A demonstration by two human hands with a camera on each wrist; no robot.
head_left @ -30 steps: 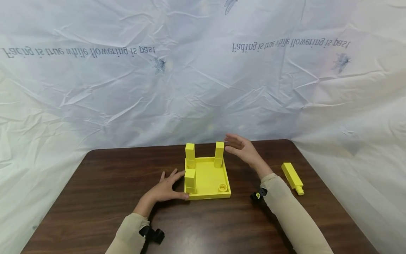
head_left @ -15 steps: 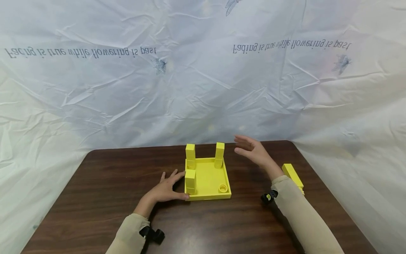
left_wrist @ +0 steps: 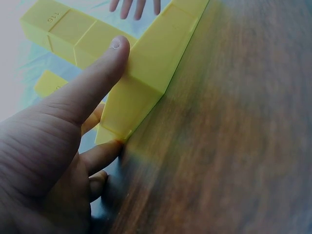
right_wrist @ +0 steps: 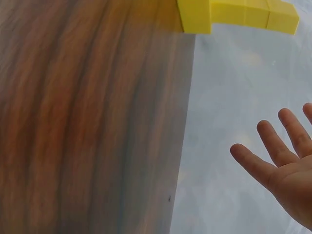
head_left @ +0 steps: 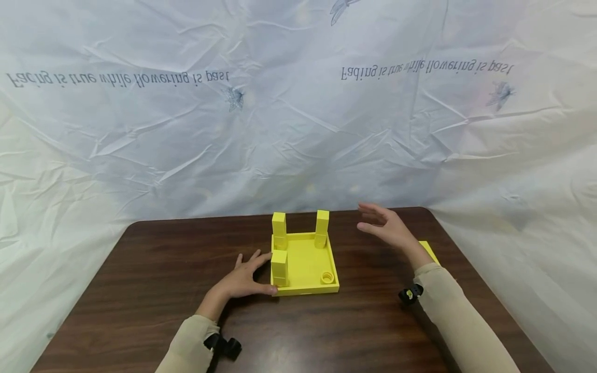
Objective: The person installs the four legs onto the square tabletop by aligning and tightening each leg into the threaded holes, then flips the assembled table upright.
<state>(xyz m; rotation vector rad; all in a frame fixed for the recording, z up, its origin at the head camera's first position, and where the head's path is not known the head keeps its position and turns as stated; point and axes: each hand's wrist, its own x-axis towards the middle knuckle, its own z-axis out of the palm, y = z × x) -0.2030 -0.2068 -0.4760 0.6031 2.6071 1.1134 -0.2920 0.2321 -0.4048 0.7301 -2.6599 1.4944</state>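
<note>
Cloth [head_left: 289,140] at twelve o'clock reads "Fading"; left hand [head_left: 241,280] grips tray [head_left: 305,265] at seven; empty right hand [head_left: 391,228] has shifted toward three.

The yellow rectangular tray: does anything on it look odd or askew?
The tray looks incomplete: the yellow round socket at its near right corner is empty, while the other three corners carry upright yellow square posts.

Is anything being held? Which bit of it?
The left grip holds the yellow tray-shaped base by its near-left corner. The right grip holds nothing.
</note>
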